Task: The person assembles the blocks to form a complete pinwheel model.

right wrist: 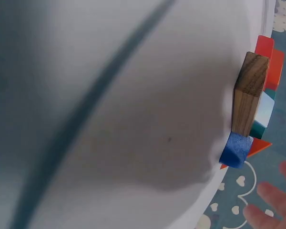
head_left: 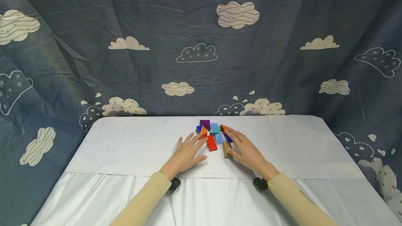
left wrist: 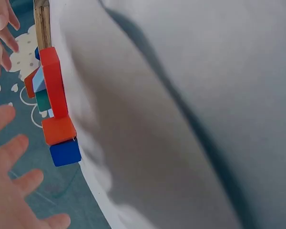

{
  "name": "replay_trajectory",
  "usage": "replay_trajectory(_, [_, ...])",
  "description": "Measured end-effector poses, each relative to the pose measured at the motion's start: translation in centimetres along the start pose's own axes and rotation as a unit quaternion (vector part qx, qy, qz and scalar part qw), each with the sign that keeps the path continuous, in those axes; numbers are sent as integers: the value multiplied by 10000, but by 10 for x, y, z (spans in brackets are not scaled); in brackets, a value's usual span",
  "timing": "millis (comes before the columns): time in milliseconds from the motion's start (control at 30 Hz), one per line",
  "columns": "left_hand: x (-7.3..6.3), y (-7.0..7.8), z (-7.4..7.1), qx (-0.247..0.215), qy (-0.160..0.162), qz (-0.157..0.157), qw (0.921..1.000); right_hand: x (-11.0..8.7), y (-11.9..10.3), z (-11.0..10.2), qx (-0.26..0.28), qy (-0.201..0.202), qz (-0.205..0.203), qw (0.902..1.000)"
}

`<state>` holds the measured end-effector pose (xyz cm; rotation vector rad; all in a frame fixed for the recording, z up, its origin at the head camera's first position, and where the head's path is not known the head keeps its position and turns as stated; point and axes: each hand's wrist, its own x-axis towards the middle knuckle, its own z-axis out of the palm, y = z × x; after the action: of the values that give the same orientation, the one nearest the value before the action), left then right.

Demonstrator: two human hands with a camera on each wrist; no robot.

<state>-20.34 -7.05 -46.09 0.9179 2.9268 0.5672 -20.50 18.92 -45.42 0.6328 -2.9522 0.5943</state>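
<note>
Left hand: From my end I see the left hand (head_left: pixel 186 154) with its fingers spread apart, gripping nothing, at the near left side of the blocks.
Right hand: The right hand (head_left: pixel 248 151) also has its fingers apart and holds nothing. From overhead the thumb overlaps the wooden block (head_left: pixel 225 151), but I see no fingertip on that block in the right wrist view.
Red block: The red block (head_left: pixel 211 143) lies at the near side of the cluster, between the hands; I'd steady it lightly, so that it doesn't knock its neighbours.
Left edge: An orange block (head_left: pixel 203 133) sits just beside a blue block (head_left: pixel 198 129). I'd curl the fingertips only once they are level with the faces.
Right edge: A dark blue block (head_left: pixel 228 138) is partly under the right fingers; I'd keep those fingers high until they are past it.
Behind: A purple block (head_left: pixel 206 124), a teal block (head_left: pixel 215 131) and a light blue block (head_left: pixel 218 138) make up the crowded middle, so I'd work from the outside in.
White cloth: The white cloth (head_left: pixel 132 149) could ruck under sideways pressure, I judge; small, even touches suit it best.
</note>
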Motion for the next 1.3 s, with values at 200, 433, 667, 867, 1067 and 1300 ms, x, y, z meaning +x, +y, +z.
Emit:
replay_trajectory(200, [2,2,2,-71,-398,234,9989,-5,1,4,80,-218,-184,9996])
replay_trajectory(433, [3,4,3,-68,-628,391,9972,-8,2,6,71,-429,-278,9987])
replay_trajectory(667, [7,4,6,52,-780,422,9960,-8,4,5,-22,-519,-305,9982])
replay_trajectory(867, [7,4,5,16,-935,294,9952,-7,5,6,-104,-598,-261,9978])
replay_trajectory(1067, [4,4,4,-25,-1021,305,9943,-6,4,6,-111,-667,-256,9974])
replay_trajectory(1300, [-1,2,1,-99,-1086,365,9934,-5,3,6,85,-773,-267,9966])
